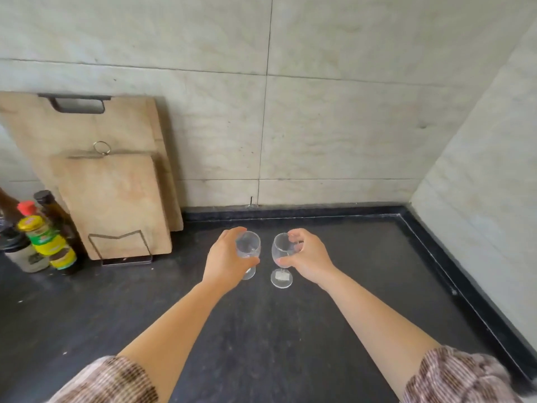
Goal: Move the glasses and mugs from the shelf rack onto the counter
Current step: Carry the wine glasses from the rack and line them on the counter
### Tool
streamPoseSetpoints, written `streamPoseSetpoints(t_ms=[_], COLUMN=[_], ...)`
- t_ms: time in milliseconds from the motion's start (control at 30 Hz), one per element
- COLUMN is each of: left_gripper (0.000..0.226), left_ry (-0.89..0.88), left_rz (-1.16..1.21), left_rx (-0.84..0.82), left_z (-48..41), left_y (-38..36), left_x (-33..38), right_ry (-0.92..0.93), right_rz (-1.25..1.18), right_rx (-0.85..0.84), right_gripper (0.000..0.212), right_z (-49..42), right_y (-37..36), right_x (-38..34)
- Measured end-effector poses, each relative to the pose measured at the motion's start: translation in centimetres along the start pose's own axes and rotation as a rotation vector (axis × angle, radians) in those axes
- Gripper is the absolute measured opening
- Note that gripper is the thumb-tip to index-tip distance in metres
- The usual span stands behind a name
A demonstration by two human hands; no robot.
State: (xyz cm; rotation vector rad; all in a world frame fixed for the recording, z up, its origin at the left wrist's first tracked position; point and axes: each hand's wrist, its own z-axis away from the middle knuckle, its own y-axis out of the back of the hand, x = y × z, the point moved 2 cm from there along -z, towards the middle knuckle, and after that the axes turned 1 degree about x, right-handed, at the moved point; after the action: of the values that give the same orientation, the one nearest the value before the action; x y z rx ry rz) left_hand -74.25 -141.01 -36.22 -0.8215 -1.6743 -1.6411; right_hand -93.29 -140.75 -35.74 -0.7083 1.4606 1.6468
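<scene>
Two clear stemmed wine glasses stand upright side by side on the dark counter (348, 286), a short way in front of the back wall. My left hand (225, 258) wraps the bowl of the left glass (248, 247) from the left. My right hand (309, 255) grips the bowl of the right glass (280, 248) from the right. The right glass's round foot with a small sticker rests on the counter. The left glass's foot is partly hidden by my hand. No shelf rack or mugs are in view.
Two wooden cutting boards (116, 205) lean against the tiled wall at the left in a wire holder. Several sauce bottles and a jar (43, 237) cluster at the far left. A raised black rim (436, 257) borders the counter at the back and right, by the corner wall.
</scene>
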Motion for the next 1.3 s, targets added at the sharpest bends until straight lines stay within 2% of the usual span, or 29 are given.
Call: streamPoseSetpoints(t_ms=[267, 433, 533, 700, 967, 1100, 1200, 1300], left_gripper=[0.071, 0.057, 0.060, 0.052, 0.053, 0.070, 0.086, 0.079], left_ry=[0.127, 0.127, 0.139, 0.139, 0.139, 0.195, 0.214, 0.176], left_rz=[-0.020, -0.028, -0.045, -0.035, -0.021, -0.015, -0.024, -0.057], left_rx=[0.034, 0.026, 0.027, 0.058, 0.050, 0.000, -0.053, -0.011], left_z=[-12.1, -16.2, -17.7, -19.2, -19.9, -19.7, -19.4, -18.3], left_y=[-8.0, -10.4, -11.3, -11.5, -11.9, -12.4, -11.8, -10.3], left_x=[-1.4, -1.8, -2.1, -2.6, -3.0, -3.7, -3.3, -3.0], right_ry=[0.012, 0.033, 0.045, 0.054, 0.055, 0.035, 0.072, 0.200], right_rz=[0.030, 0.040, 0.040, 0.051, 0.139, 0.190, 0.275, 0.371], right_rx=[-0.075, -0.102, -0.124, -0.138, -0.194, -0.204, -0.174, -0.084], right_gripper=[0.067, 0.066, 0.067, 0.070, 0.071, 0.068, 0.077, 0.064], right_z=[-14.7, -19.8, -21.8, -23.8, -24.5, -24.2, -24.0, -22.9], right_y=[1.1, 0.5, 0.0, -0.4, -0.7, -0.7, -0.3, -0.2], right_x=[4.6, 5.8, 6.1, 6.2, 6.4, 6.7, 5.6, 4.0])
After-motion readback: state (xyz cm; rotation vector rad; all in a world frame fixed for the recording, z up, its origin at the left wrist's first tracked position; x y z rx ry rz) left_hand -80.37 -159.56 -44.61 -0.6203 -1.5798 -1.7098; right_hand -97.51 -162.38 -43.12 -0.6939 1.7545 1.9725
